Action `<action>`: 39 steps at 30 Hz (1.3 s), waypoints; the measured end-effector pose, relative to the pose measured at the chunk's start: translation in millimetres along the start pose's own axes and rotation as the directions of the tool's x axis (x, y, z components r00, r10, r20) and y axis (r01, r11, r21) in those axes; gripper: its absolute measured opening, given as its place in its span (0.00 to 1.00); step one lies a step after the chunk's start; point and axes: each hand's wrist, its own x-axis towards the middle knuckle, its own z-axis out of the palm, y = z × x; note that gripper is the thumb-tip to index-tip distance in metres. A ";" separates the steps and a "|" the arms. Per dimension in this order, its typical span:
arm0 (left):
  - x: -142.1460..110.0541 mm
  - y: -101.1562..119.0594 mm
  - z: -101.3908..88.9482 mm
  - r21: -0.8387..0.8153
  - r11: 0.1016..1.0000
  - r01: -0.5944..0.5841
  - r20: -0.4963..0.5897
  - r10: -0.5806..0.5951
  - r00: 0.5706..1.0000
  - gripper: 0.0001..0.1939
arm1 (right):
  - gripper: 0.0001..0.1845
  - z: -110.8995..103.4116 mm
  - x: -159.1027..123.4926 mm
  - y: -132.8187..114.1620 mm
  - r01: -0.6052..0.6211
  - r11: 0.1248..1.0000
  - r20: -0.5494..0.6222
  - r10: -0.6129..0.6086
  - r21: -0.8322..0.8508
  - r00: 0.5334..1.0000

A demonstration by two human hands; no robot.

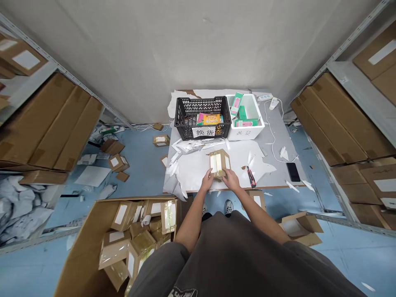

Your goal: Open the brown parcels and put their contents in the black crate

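A small taped cardboard box (218, 160) with white labels is at the near edge of the paper-covered table (198, 167). My left hand (207, 180) grips its lower left corner, while the fingers of my right hand (230, 179) close on its lower right side. To the right of the box lies a red and black utility knife (251, 177). Behind it stands a black plastic crate (202, 119) with colourful packs inside. Beside the crate, a white foam box (246, 133) holds green and pink cartons.
A large open carton (80, 247) full of taped parcels stands at my left. A phone (293, 172) and a white cable lie on the table's right side. Shelves with long cardboard boxes (49, 123) flank both sides. An opened carton (301, 228) sits on the floor at right.
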 end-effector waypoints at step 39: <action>-18.6 -29.2 11.1 0.029 0.965 0.260 -0.077 -0.257 0.963 0.34 | 0.32 17.5 -10.4 -30.8 0.110 0.994 0.031 -0.110 -0.020 0.993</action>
